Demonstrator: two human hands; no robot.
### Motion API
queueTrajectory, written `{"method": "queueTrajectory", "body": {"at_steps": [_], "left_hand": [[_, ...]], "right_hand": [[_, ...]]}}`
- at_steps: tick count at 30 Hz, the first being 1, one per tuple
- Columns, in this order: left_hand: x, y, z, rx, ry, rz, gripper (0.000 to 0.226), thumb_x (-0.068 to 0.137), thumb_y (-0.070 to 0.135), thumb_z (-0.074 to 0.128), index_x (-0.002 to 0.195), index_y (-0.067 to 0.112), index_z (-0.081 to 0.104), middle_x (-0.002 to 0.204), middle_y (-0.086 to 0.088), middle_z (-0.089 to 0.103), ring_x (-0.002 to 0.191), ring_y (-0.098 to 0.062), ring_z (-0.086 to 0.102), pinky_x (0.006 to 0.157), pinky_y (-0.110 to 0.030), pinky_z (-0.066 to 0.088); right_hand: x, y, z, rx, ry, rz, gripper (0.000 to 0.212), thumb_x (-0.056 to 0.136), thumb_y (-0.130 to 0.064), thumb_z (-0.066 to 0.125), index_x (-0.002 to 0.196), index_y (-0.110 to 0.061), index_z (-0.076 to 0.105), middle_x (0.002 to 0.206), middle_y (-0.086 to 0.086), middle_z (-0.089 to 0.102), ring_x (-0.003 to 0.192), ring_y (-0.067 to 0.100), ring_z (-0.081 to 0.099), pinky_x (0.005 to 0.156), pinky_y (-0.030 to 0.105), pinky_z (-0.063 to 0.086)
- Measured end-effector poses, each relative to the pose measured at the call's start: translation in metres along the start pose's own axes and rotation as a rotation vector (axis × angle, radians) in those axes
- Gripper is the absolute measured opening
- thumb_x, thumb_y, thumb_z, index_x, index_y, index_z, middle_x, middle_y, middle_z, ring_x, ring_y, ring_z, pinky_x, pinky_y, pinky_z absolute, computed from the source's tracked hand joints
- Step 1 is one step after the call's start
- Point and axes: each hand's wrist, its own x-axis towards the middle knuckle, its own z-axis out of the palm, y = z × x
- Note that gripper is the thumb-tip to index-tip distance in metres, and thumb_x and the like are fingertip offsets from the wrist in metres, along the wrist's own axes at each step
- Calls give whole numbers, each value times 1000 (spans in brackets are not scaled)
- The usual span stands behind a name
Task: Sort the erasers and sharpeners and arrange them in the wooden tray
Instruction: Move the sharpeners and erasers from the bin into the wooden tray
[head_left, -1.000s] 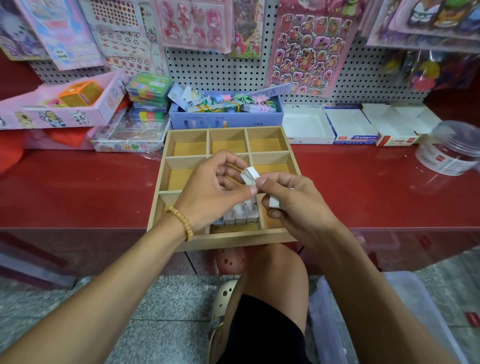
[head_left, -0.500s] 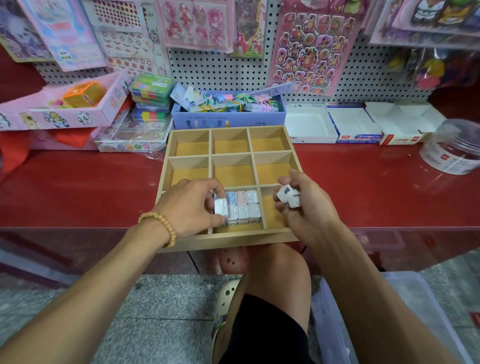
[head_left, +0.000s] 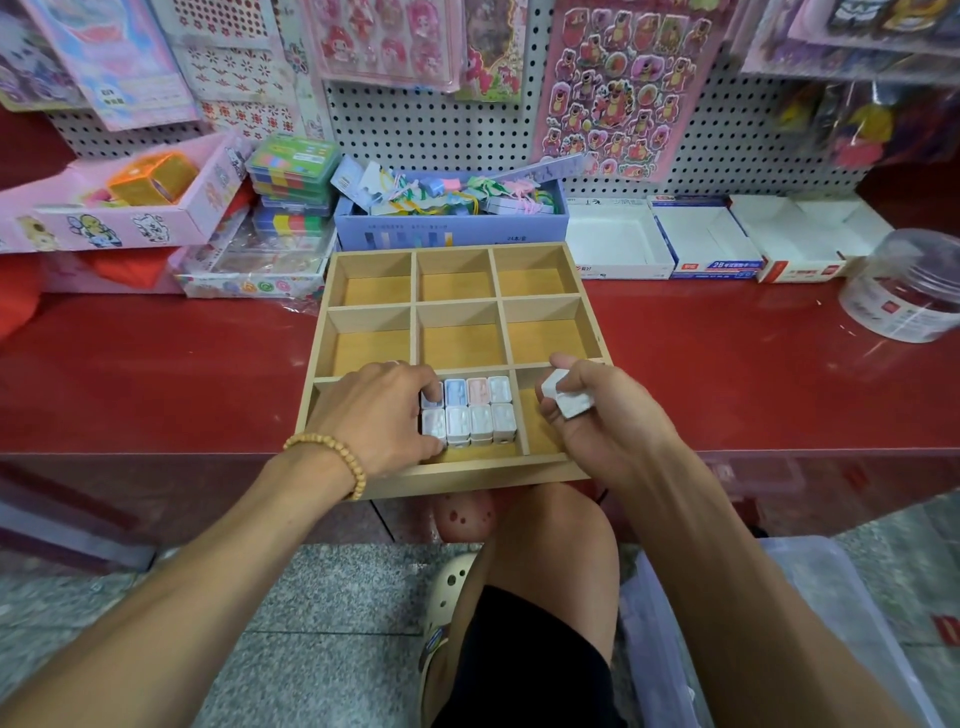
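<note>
left hand (head_left: 382, 410) grip: fingers curled onto the leftmost pieces of the sharpener block (head_left: 470, 410) | right hand (head_left: 597, 415) grip: clenched round two white sharpeners (head_left: 566, 397), just right of the block | block in near-middle cell of wooden tray (head_left: 457, 475) | tray on red desk (head_left: 753, 374)

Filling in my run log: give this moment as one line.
left hand: setting white piece in wooden tray near-middle compartment | right hand: holds white pieces
</note>
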Motion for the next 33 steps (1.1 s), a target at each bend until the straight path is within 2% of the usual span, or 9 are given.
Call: {"method": "queueTrajectory", "body": {"at_steps": [7, 10, 13, 16, 21, 23, 26, 29, 33], "left_hand": [[1, -2, 4, -9, -4, -10, 39, 75, 45, 79, 108, 29, 65, 88, 11, 56, 89, -14, 59, 82, -36, 55], [1, -3, 2, -33, -4, 6, 40, 75, 48, 78, 107, 28, 64, 86, 13, 55, 86, -12, 58, 78, -31, 52], [-1, 0, -3, -188, 73, 39, 37, 75, 47, 77, 104, 30, 64, 83, 16, 54, 77, -7, 54, 70, -28, 48], [-1, 12, -8, -434, 129, 131, 40, 73, 34, 83, 109, 31, 65, 84, 13, 58, 70, -9, 58, 76, -35, 53], [4, 31, -9, -506, 75, 254, 39, 71, 28, 85, 106, 33, 69, 91, 10, 59, 67, -7, 59, 77, -31, 52], [6, 32, -8, -506, 72, 258, 33, 72, 28, 84, 101, 31, 69, 93, 8, 60, 68, -7, 60, 78, -30, 51], [5, 31, -9, -597, 93, 233, 30, 70, 24, 85, 95, 27, 69, 94, 7, 62, 74, -7, 62, 71, -19, 50], [4, 34, -9, -681, 125, 189, 28, 67, 16, 83, 90, 22, 68, 85, 6, 69, 76, -9, 64, 66, -29, 56], [8, 47, -7, -745, 128, 217, 28, 68, 9, 78, 91, 22, 68, 84, 8, 68, 72, -11, 65, 64, -33, 58]], "right_hand": [[-3, 4, 0, -192, -69, -47, 18, 95, 8, 54, 111, 1, 61, 97, 14, 63, 82, 17, 64, 61, 18, 56], [-4, 5, -1, -217, -56, -71, 11, 93, 5, 60, 103, 4, 64, 101, 17, 64, 82, 19, 67, 60, 17, 56], [-5, 5, -3, -294, -86, -103, 8, 91, 4, 65, 99, 3, 65, 103, 20, 64, 80, 21, 71, 61, 18, 56], [-6, 4, -1, -408, -146, -130, 15, 90, 1, 68, 105, 1, 65, 104, 19, 65, 75, 21, 73, 60, 19, 56], [-10, 3, 3, -557, -258, -191, 19, 92, -2, 66, 111, 2, 65, 85, 11, 69, 59, 12, 65, 49, 17, 49], [-11, 2, 4, -577, -277, -213, 13, 93, -5, 66, 105, -1, 67, 87, 12, 69, 61, 13, 64, 49, 18, 49], [-12, -2, 1, -516, -221, -229, 11, 98, -13, 60, 100, -4, 67, 88, 12, 71, 67, 16, 67, 50, 20, 49], [-11, -7, -10, -578, -104, -284, 17, 100, -22, 58, 95, -8, 67, 74, 5, 62, 52, 10, 53, 45, 23, 35], [-15, -8, -19, -739, -225, -315, 23, 99, -23, 60, 83, -8, 66, 59, -2, 53, 40, 7, 37, 42, 21, 26]]}}
